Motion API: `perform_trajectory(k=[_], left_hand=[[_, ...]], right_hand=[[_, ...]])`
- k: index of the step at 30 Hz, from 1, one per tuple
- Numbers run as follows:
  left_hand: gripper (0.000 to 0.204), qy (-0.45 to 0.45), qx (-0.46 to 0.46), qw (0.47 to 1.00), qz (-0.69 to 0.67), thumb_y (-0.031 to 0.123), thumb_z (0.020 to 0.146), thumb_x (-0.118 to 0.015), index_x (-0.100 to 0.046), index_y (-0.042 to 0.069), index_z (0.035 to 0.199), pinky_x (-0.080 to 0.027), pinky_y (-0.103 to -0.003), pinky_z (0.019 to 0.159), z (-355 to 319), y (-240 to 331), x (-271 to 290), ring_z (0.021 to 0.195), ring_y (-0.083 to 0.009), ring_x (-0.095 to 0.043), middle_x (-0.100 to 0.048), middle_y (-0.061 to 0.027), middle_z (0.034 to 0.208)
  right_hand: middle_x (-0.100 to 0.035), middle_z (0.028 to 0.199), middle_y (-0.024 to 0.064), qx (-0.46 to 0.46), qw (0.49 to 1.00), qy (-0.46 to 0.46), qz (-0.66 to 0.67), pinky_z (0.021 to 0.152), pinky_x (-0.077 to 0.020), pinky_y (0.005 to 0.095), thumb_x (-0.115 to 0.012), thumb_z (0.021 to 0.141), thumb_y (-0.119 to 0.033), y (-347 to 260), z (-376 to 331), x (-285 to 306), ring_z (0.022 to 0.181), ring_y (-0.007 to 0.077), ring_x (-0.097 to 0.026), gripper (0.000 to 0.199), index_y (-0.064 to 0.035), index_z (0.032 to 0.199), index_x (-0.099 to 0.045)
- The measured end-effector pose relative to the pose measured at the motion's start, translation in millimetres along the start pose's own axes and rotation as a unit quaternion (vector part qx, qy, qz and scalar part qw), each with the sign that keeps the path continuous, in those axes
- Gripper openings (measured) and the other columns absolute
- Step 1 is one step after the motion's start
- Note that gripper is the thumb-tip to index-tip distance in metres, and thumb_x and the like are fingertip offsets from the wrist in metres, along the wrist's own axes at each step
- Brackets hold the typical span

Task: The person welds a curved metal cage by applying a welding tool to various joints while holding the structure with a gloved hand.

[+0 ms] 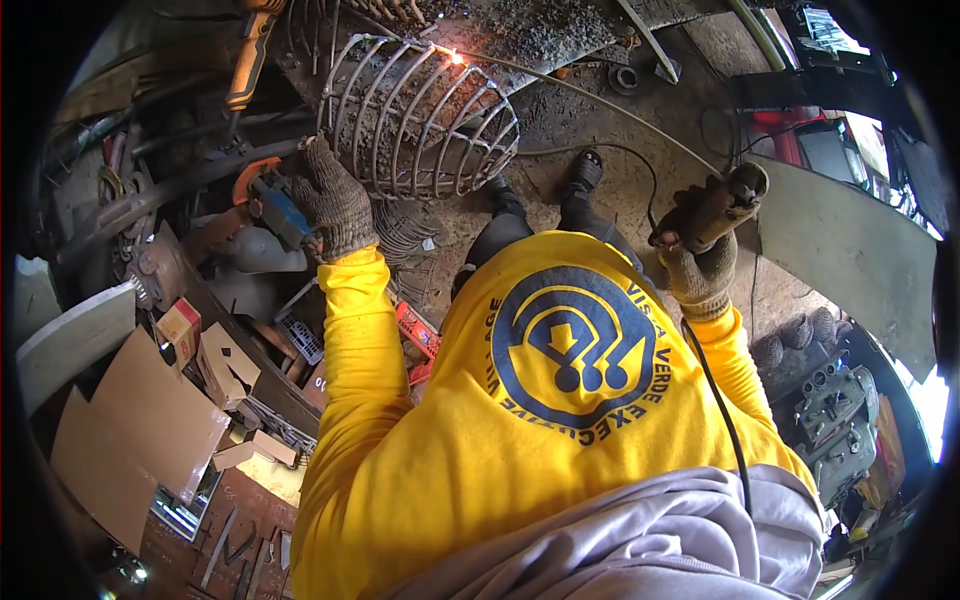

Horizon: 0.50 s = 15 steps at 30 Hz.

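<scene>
My right hand (700, 260), in a knitted glove, is closed around a welding electrode holder (737, 200). From the holder a long thin rod (600, 100) runs up and left to a bright glowing spot on a cage of curved metal rods (405, 120). The cage lies on its side in front of me, its ribs narrowing toward the right. My left hand (338, 200), gloved too, is curled at the cage's lower left rim and seems to grip it; its fingertips are partly hidden. Just beside that hand is a blue angle grinder (283, 212) with an orange guard.
A yellow-and-black power tool (250, 60) stands at upper left. A gritty metal work surface (540, 35) lies behind the cage. Cardboard (140, 420) and scrap crowd the left. A large pale sheet (850, 240) and a metal engine part (835, 410) are at right. A black cable (722, 410) crosses my right arm.
</scene>
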<state>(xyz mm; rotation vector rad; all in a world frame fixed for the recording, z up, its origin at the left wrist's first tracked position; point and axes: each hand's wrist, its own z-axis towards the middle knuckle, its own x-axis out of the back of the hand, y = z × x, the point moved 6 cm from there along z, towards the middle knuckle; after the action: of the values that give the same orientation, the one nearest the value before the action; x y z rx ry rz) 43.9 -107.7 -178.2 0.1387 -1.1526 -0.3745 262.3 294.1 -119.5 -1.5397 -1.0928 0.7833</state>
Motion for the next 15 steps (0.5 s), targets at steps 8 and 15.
perform_trajectory(k=[8, 15], left_hand=[[0.025, -0.356, -0.147, 0.856, 0.346, 0.012, 0.092, -0.052, -0.055, 0.004, 0.115, -0.046, -0.036, 0.088, 29, 19, -23, 0.100, -0.0240, -0.058, -0.059, -0.0103, 0.107], [0.018, 0.062, -0.192, 0.922, 0.331, 0.014, 0.087, -0.054, -0.057, 0.007, 0.104, -0.043, -0.046, 0.086, 14, 73, 31, 0.095, -0.0301, -0.056, -0.057, -0.0134, 0.098]], right_hand=[[-0.064, 0.080, 0.0042, 0.064, 0.992, 0.000, -0.104, 0.072, -0.0483, 0.0271, -0.071, 0.079, -0.013, -8, 7, -4, 0.075, 0.0141, -0.061, 0.043, 0.0012, 0.115, -0.051], [-0.062, 0.079, 0.0041, 0.098, 0.988, -0.003, -0.119, 0.072, -0.0462, 0.0272, -0.070, 0.080, -0.015, -6, 4, 4, 0.072, 0.0131, -0.057, 0.050, 0.0029, 0.122, -0.049]])
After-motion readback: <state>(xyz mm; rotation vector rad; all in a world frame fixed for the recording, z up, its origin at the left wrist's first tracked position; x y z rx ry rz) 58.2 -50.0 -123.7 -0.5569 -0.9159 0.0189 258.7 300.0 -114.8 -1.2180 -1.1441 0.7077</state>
